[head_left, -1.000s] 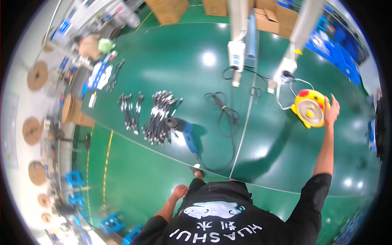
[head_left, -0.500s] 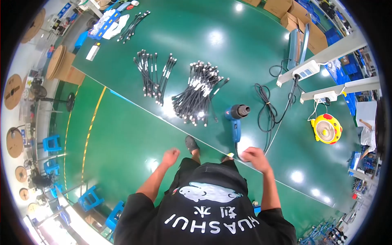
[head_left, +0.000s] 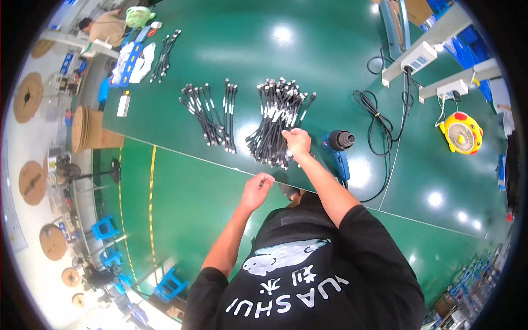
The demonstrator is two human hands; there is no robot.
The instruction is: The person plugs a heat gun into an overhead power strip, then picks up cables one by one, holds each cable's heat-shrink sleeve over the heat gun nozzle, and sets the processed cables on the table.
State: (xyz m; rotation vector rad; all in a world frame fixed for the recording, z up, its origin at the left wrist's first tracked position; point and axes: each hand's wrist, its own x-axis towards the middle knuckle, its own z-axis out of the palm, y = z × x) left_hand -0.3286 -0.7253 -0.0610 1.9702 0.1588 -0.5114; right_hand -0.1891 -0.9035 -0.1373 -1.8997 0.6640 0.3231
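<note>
My right hand point(head_left: 297, 143) is over the right side of a large pile of short black cables point(head_left: 274, 118), its fingers bent at the cables; whether it grips one is too small to tell. My left hand point(head_left: 257, 191) hovers by the table's front edge, fingers curled, their inner side hidden. Left of the pile lies a smaller group of black cables point(head_left: 212, 118). A blue heat gun point(head_left: 340, 157) lies to the right of my right hand, its dark nozzle pointing away from me.
A yellow fan point(head_left: 462, 133) stands at the right, near power strips point(head_left: 421, 56) on white posts. A black cord point(head_left: 375, 114) lies coiled behind the heat gun. More cables point(head_left: 165, 56) and a blue bin point(head_left: 131, 63) are at the back left, where another person point(head_left: 106, 27) sits.
My right hand has gone from the fan to the table's front edge, then onto the cable pile. My left hand has risen to the edge. The view has shifted.
</note>
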